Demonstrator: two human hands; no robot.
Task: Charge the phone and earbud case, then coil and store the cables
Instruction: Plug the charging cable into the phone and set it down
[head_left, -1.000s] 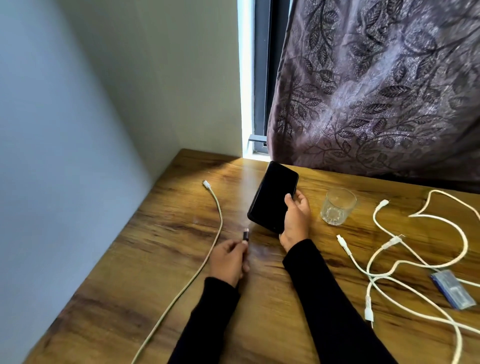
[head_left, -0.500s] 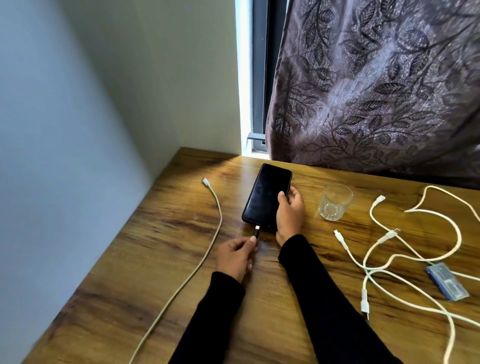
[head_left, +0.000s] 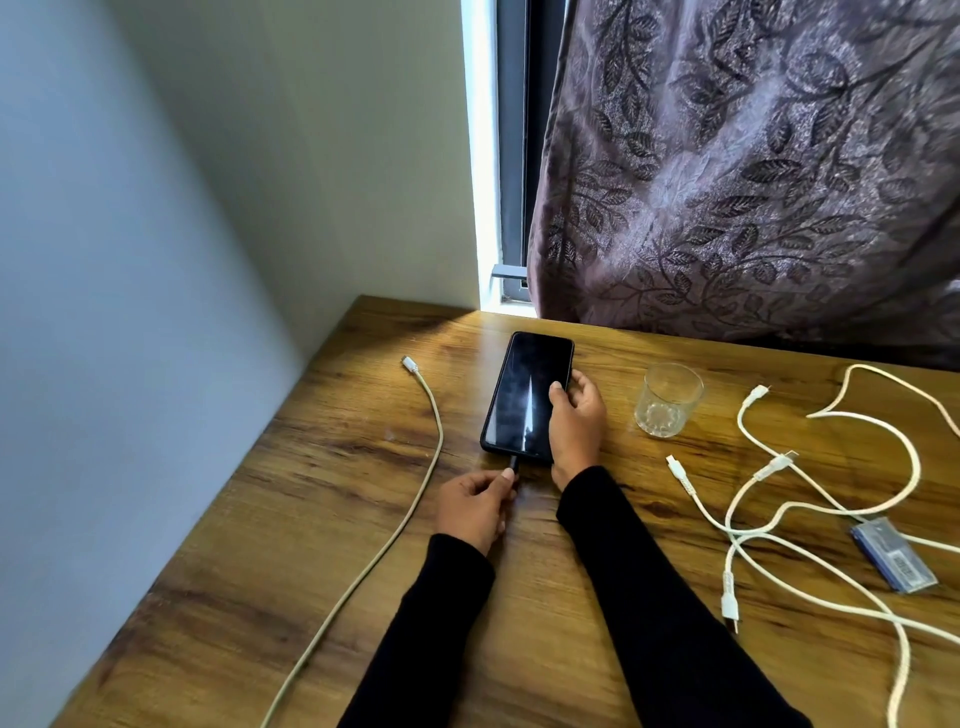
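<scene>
Pinching plug (head_left: 513, 464) w/ left hand (head_left: 474, 505); right hand (head_left: 575, 423) grips phone (head_left: 525, 397); glass (head_left: 668, 399) empty.

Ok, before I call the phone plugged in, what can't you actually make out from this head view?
- Plug seating: the left hand pinches the dark plug at the phone bottom edge; the port itself is too small to see.
- That plug's cable: hidden under the left hand.
- Charging sign: screen dark, only glare.
- Beige cable: its far end is cut off by the bottom frame edge.
- Earbud case: not in view.
</scene>
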